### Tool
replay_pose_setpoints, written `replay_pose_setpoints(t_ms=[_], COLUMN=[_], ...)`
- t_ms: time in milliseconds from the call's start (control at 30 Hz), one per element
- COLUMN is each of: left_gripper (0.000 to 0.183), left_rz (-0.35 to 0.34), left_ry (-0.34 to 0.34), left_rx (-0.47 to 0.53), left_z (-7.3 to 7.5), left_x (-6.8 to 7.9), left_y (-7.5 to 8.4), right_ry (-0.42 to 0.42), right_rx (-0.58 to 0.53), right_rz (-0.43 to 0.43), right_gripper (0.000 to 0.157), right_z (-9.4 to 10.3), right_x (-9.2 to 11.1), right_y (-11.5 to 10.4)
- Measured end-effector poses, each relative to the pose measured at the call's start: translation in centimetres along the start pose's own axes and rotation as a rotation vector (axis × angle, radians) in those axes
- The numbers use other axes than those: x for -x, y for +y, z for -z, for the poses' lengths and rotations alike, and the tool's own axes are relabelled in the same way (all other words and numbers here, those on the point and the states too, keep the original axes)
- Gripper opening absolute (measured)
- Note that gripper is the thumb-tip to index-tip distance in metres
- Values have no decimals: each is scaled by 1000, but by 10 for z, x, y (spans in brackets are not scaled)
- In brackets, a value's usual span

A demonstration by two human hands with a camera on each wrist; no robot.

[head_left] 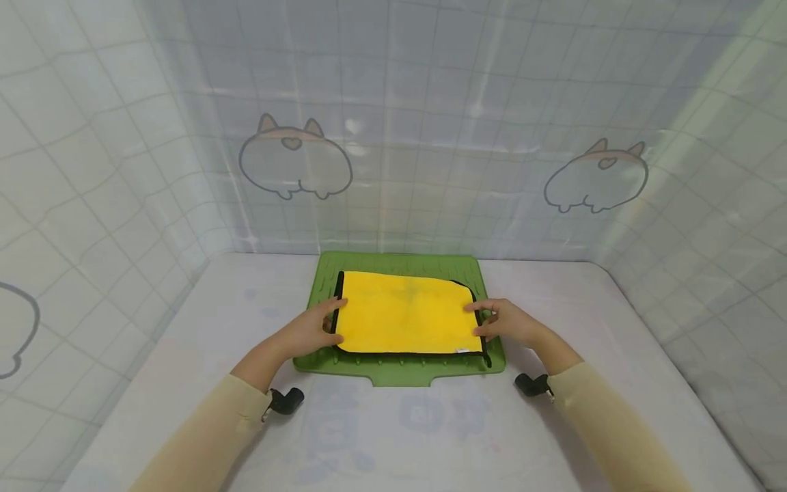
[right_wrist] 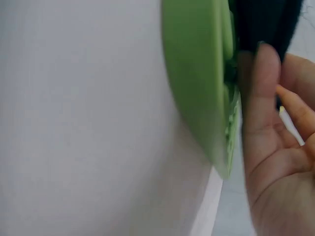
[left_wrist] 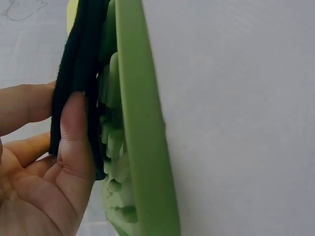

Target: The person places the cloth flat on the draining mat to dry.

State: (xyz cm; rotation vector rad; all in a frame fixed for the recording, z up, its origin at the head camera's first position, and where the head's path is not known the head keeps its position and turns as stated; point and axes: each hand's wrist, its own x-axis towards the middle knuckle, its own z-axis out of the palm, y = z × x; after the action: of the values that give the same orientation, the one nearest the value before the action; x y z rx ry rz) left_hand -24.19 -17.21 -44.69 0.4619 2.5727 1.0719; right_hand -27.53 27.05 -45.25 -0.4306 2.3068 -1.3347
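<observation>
A folded yellow cloth (head_left: 406, 314) with black edging lies over the green ribbed drain tray (head_left: 399, 372). A small white tag shows on its near edge, and a black loop hangs at its near right corner. My left hand (head_left: 313, 326) pinches the cloth's left side; in the left wrist view its thumb (left_wrist: 74, 120) lies on the dark edging (left_wrist: 74, 64). At the opposite side, my right hand (head_left: 507, 321) grips the right edge between thumb and fingers. The right wrist view has that thumb (right_wrist: 266, 73) against the dark edging, close beside the tray's rim (right_wrist: 219, 98).
The tray rests on a white table covering (head_left: 393, 437) with faint printed marks, near its back edge. Pale grid-patterned curtains (head_left: 424, 82) with animal drawings rise behind and on both sides. Black wrist devices (head_left: 286, 401) sit below both hands.
</observation>
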Motion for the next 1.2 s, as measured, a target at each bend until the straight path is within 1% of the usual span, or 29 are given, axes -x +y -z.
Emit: replay_pose_setpoints(t_ms=[100, 200, 400, 567, 700, 767, 833, 1000, 1200], left_gripper=[84, 87, 91, 90, 84, 78, 70, 58, 52], left_rz=[1, 5, 9, 11, 7, 2, 13, 19, 31], left_ry=[-8, -12, -18, -24, -35, -22, 8, 77, 146], left_rx=[-1, -8, -24, -44, -56, -58, -55, -32, 36], left_z=[0, 0, -2, -5, -4, -2, 0, 3, 4], left_x=[1, 3, 7, 10, 11, 10, 8, -4, -19], left_y=[-1, -3, -4, -2, 2, 4, 5, 4, 3], right_ry=[-9, -4, -10, -34, -60, -51, -25, 33, 68], right_rx=[17, 51, 120, 153, 152, 132, 99, 56, 26], right_rz=[23, 25, -25, -27, -11, 6, 17, 18, -6], right_gripper=[57, 56, 59, 60, 62, 62, 57, 44, 43], right_z=[-3, -6, -10, -11, -4, 1, 5, 11, 13], right_x=[2, 3, 3, 3, 4, 4, 2, -7, -23], right_y=[0, -1, -5, -8, -11, -12, -14, -20, -25])
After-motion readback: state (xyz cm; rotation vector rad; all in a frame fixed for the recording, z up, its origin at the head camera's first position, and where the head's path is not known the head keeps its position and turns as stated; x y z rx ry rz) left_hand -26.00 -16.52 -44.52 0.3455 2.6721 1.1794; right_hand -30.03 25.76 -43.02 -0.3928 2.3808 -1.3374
